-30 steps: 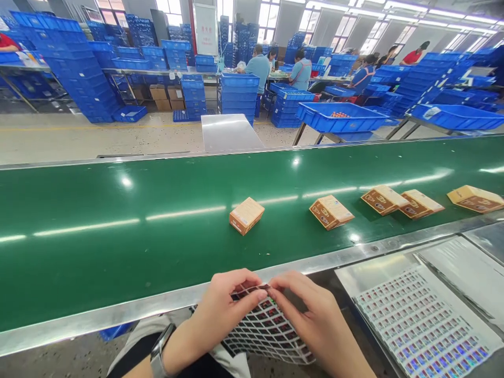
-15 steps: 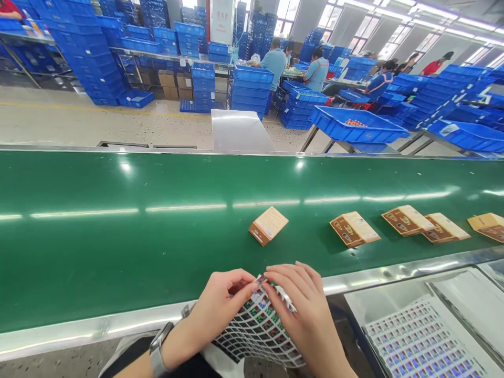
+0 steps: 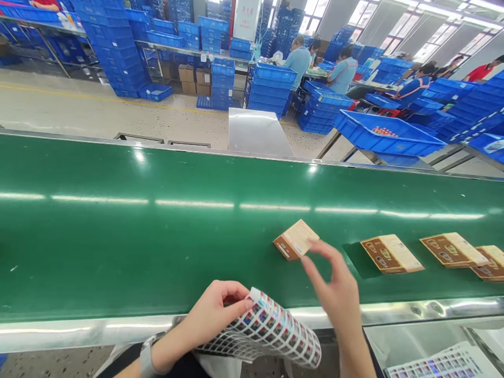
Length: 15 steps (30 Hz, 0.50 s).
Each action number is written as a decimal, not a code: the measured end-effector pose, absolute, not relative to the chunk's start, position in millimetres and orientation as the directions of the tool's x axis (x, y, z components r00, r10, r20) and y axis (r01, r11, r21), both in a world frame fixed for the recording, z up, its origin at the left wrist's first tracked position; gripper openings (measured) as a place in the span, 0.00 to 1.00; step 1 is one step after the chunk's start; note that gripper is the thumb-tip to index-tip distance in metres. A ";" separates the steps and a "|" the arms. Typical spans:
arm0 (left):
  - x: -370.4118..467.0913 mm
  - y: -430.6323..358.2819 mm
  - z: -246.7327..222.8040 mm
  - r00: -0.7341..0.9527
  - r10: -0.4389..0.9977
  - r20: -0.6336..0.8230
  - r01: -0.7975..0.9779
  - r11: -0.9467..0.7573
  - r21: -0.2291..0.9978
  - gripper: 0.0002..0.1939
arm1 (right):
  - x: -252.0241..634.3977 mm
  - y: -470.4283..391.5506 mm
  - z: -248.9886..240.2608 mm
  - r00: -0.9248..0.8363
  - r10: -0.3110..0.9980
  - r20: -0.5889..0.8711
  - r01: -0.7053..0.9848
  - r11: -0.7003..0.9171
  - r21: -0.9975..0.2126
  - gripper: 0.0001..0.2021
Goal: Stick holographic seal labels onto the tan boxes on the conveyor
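- Right hand point(image 3: 338, 283) is now off the sticker sheet point(image 3: 283, 331); its parted thumb and finger reach the carton point(image 3: 295, 239) just ahead, contact unclear.
- Left hand point(image 3: 218, 310) alone pinches the sheet, curled rightward, freeing the other.

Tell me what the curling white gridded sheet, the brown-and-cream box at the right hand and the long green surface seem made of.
White gridded sheet: thin paper or plastic film, partly shiny; it curls and catches light.
Brown-and-cream box: probably printed cardboard, matt-looking, with flat faces and crisp edges.
Long green surface: perhaps rubber or plastic, smooth and glossy; it shows bright, streaked reflections.
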State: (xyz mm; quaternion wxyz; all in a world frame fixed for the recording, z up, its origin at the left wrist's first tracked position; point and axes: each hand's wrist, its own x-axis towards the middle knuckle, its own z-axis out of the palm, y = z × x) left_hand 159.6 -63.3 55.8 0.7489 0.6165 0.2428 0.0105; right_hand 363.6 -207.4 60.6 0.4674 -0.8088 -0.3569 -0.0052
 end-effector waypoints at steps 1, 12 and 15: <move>155.4 -62.5 55.2 0.893 0.259 -0.368 0.314 0.227 0.922 0.15 | 384.4 -205.5 52.4 0.842 0.463 0.275 0.477 -0.404 -0.781 0.26; 136.0 -67.1 71.9 1.000 -0.010 -0.016 0.012 -0.350 0.937 0.08 | 392.3 -178.9 24.7 0.377 0.903 -0.209 0.188 -0.295 -0.937 0.48; 140.1 -67.1 65.2 0.995 -0.078 0.058 -0.091 -0.525 0.846 0.08 | 364.2 -174.7 27.0 0.272 0.945 -0.179 0.166 -0.229 -0.959 0.44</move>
